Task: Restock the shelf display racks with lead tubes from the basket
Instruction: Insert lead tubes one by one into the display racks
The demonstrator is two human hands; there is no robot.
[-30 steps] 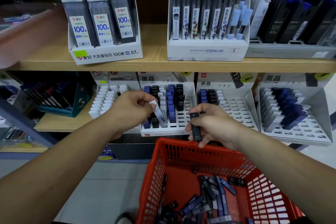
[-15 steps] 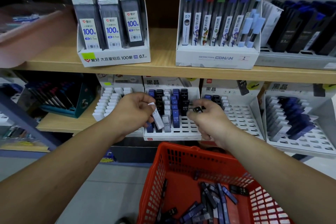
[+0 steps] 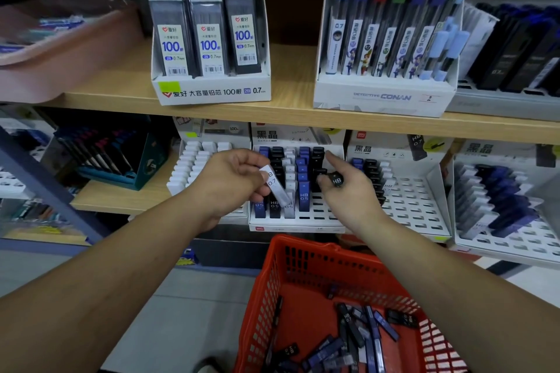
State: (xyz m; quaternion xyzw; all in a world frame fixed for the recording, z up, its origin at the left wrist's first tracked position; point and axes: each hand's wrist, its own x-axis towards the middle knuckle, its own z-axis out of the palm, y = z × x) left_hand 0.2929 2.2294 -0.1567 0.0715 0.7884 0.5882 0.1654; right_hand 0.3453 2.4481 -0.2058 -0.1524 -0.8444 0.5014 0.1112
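A: Hands?
B: Left hand [image 3: 230, 182] pinches 1 grey 0.7 tube [image 3: 277, 188] over the rack [image 3: 319, 216]'s left edge. Right hand [image 3: 351, 194], fingers curled, grips 1 black HB tube [image 3: 333, 180] near its right edge.
A: The basket [image 3: 306, 245]?
B: Below the rack; loose tubes [image 3: 371, 333] inside.

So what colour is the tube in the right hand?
The tube is black with white HB; head view.
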